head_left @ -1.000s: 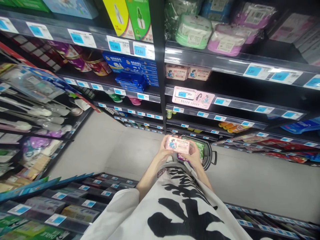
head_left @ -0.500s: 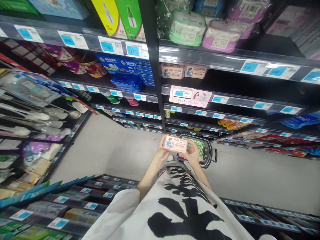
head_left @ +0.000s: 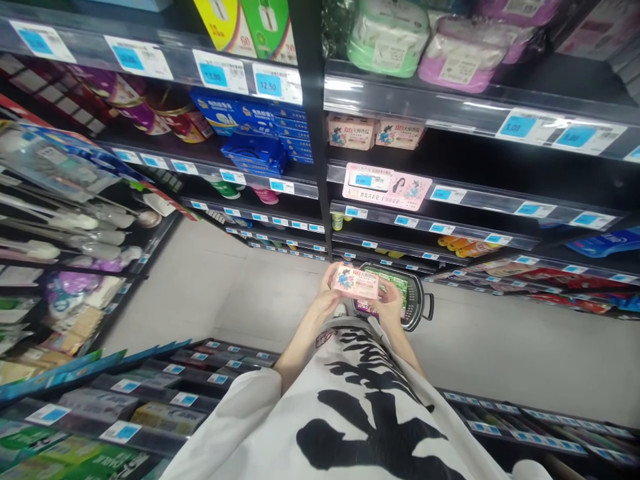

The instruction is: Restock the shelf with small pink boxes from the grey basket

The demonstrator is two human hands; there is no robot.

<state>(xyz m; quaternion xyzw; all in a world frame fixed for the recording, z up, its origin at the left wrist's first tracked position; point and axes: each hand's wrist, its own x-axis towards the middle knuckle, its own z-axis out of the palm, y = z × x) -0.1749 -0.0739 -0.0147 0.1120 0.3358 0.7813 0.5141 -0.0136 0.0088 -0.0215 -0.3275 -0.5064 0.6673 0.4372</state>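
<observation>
A small pink soap box (head_left: 356,283) with a cartoon figure and red lettering is held level in front of my waist. My left hand (head_left: 327,293) grips its left end, fingers wrapped round it. My right hand (head_left: 391,304) grips its right end from below. Just beyond the hands a dark shopping basket (head_left: 419,305) stands on the floor, holding a green pack and other goods. Two matching pink boxes (head_left: 376,133) sit on the shelf straight ahead, above a pink price sign (head_left: 385,186).
Dark shelving (head_left: 315,133) with blue price tags fills the view ahead, stocked with blue boxes (head_left: 260,137), green and purple packs (head_left: 425,40). Brushes hang on a rack (head_left: 65,220) at the left. A low shelf (head_left: 150,400) lies near my left side. Grey floor (head_left: 500,360) stretches right.
The view has tilted a little, so shelves sit lower and slightly right. Both hands still hold the pink box in much the same place above the basket.
</observation>
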